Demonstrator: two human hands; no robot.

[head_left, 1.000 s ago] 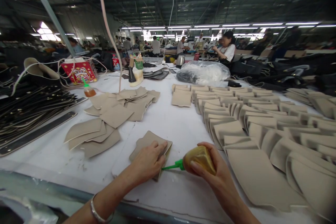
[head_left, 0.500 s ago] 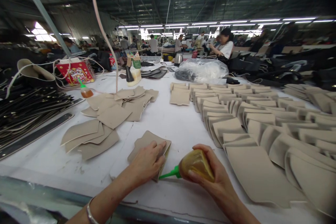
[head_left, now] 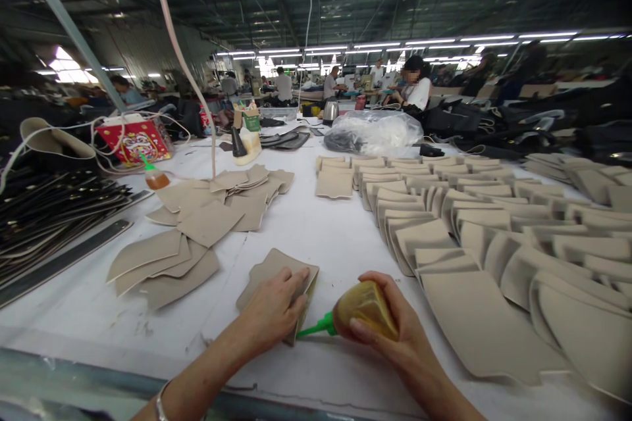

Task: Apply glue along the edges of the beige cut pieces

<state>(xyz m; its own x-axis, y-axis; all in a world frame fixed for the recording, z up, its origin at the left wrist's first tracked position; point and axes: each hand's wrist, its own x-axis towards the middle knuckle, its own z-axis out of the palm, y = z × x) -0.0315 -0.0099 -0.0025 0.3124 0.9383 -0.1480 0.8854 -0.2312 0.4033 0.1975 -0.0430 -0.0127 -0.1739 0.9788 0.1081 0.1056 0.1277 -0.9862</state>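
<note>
A beige leather-like piece (head_left: 269,266) lies on the white table in front of me. My left hand (head_left: 277,306) holds it down from above, fingers curled at its right edge, which is slightly raised. Wrapped around a squeeze bottle (head_left: 364,310) of amber liquid is my right hand (head_left: 399,335). The bottle is tipped on its side, and its green nozzle (head_left: 316,325) points left, with the tip at the lower right corner of the piece. Any liquid leaving the tip is too small to make out.
Loose beige pieces (head_left: 210,218) lie to the left. Rows of overlapping curved beige pieces (head_left: 464,302) fill the right side. A second green-tipped bottle (head_left: 157,179), a red box (head_left: 135,141), dark strips (head_left: 59,210) and a plastic bag (head_left: 378,131) stand or lie farther back.
The view has shifted slightly. Both hands, the piece and the bottle keep nearly the same arrangement, with the nozzle tip still at the corner. A person in the background has lowered their arms.
</note>
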